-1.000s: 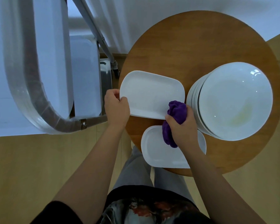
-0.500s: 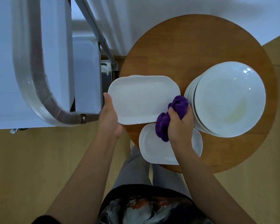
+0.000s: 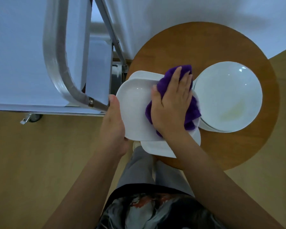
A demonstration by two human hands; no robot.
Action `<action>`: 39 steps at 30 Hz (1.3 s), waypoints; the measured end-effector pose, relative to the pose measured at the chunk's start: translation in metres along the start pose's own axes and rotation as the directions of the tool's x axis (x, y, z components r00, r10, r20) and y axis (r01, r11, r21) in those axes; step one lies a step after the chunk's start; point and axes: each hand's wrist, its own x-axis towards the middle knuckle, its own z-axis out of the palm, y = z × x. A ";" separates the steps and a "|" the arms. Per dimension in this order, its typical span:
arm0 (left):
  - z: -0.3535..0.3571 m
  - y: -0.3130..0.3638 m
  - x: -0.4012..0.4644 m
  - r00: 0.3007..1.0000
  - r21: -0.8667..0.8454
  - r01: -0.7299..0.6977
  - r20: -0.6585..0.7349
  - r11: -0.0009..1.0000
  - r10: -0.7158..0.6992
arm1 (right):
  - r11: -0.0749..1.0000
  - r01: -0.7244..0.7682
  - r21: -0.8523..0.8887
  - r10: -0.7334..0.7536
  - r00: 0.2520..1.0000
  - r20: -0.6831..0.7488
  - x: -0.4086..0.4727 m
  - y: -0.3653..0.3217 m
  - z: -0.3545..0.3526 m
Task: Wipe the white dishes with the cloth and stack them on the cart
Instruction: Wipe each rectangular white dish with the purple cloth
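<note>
I've got my left hand (image 3: 113,123) curled round the near-left edge of the white rectangular ceramic dish (image 3: 135,109), holding it raised above the round wooden table (image 3: 205,47). My right hand (image 3: 172,104) presses the purple cloth (image 3: 193,111) flat on its right half, fingers straight and together. I'd wipe leftward along the dish's long axis; the grey metal cart (image 3: 31,63) lies just beyond my left hand.
</note>
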 end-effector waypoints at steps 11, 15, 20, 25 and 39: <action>0.033 -0.024 -0.047 0.995 -0.121 -0.094 0.007 0.988 0.095 | 0.821 0.487 0.299 -0.571 0.710 0.411 -0.040 0.015 -0.054; 0.043 -0.037 -0.059 0.999 -0.219 -0.035 0.024 0.975 0.041 | 0.800 0.528 0.284 -0.594 0.635 0.494 -0.046 0.032 -0.068; 0.052 -0.047 -0.071 0.999 -0.318 0.011 0.048 0.948 0.004 | 0.787 0.567 0.245 -0.598 0.601 0.531 -0.058 0.047 -0.084; 0.064 -0.056 -0.081 0.992 -0.384 0.116 0.093 0.916 -0.087 | 0.774 0.596 0.212 -0.577 0.527 0.624 -0.063 0.062 -0.100; 0.071 -0.058 -0.079 0.955 -0.281 0.284 0.173 0.917 -0.243 | 0.795 0.499 0.345 -0.587 0.489 0.645 -0.065 0.089 -0.127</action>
